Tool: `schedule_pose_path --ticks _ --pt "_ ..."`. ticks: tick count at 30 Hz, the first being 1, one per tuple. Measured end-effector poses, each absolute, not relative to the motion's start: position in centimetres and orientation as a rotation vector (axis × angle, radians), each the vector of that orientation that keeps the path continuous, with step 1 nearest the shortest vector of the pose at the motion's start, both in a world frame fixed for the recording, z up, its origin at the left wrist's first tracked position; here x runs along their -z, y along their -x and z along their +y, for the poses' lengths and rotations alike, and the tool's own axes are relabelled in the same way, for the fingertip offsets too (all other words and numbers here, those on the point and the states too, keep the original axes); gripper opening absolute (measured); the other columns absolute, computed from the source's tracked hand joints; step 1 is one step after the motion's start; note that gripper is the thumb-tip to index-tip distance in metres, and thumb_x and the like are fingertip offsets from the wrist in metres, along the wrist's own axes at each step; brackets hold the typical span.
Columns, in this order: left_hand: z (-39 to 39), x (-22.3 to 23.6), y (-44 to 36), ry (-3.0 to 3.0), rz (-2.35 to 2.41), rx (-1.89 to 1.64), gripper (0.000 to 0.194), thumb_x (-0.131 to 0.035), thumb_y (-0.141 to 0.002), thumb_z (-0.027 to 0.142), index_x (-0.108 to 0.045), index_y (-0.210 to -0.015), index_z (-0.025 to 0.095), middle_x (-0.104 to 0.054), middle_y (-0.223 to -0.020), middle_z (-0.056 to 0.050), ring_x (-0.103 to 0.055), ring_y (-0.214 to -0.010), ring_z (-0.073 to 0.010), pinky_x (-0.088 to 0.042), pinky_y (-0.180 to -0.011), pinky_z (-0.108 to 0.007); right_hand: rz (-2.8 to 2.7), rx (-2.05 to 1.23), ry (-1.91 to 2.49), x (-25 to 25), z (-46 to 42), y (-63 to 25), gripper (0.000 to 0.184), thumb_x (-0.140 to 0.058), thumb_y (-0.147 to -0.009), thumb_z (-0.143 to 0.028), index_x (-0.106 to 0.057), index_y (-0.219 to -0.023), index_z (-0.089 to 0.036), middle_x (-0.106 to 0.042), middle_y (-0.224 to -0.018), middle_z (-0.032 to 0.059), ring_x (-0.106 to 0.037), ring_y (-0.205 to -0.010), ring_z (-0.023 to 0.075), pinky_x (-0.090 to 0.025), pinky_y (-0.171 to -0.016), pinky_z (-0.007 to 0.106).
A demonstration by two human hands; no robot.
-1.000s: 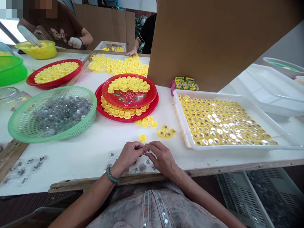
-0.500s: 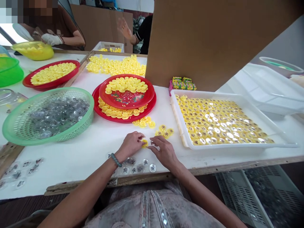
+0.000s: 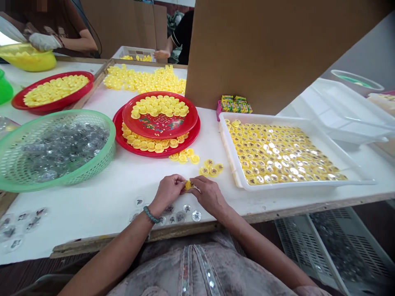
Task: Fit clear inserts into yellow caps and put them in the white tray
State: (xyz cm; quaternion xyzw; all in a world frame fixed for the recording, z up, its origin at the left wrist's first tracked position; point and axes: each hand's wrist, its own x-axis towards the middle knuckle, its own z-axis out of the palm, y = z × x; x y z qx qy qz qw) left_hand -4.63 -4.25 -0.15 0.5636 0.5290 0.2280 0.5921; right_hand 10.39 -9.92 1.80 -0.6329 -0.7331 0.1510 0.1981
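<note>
Between my hands, over the white table, is a small round yellow plastic cup (image 3: 187,186). My left hand (image 3: 167,192) pinches it from the left. Fingers of my right hand (image 3: 210,196) are closed at its right side, with a clear disc (image 3: 191,183) bearing a dark print against the yellow; the fingers partly cover both. Several clear printed discs (image 3: 196,216) lie near the table edge, some hidden by my left wrist. Just beyond my hands sit several yellow cups with printed discs (image 3: 211,168) and a few plain yellow cups (image 3: 183,158).
A white tray (image 3: 228,158) holds rows of printed yellow cups at right. Stacked red plates (image 3: 160,133) carry plain ones. A green basket (image 3: 101,160) of clear discs stands left. A cardboard sheet (image 3: 247,53) rises behind. Two other people are across the table, one wearing gloves (image 3: 45,42).
My right hand has brought the clear disc leftward against the yellow cup; the hands were slightly apart before. Across the table, a person's raised hand has dropped toward the white basket. The view has shifted slightly.
</note>
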Motion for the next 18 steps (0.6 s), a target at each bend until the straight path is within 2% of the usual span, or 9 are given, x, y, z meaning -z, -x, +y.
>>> schedule_pose_path --ticks 10,18 --pt "-4.5 0.5 4.7 -1.194 1.132 -0.561 0.014 -0.060 -0.073 0.021 -0.068 -0.083 0.015 -0.070 -0.072 -0.004 -0.065 -0.067 -0.0162 -0.054 -0.067 -0.029 -2.238 -0.491 1.582 -2.2 -8.8 -10.9 0.020 -0.055 -0.079 -0.005 -0.064 -0.091 -0.018 -0.065 -0.090 0.0039 -0.060 -0.084 0.0139 -0.044 -0.073 0.021" --pt "-4.5 -0.1 4.8 -1.178 1.104 -0.532 0.019 -0.061 -0.067 0.018 -0.069 -0.085 0.015 -0.071 -0.079 -0.005 -0.065 -0.075 -0.0173 -0.052 -0.071 -0.027 -2.404 -0.429 1.555 -2.2 -8.2 -11.2 0.012 -0.059 -0.078 -0.005 -0.064 -0.082 -0.015 -0.064 -0.079 0.0041 -0.058 -0.078 0.0153 -0.041 -0.068 0.023"
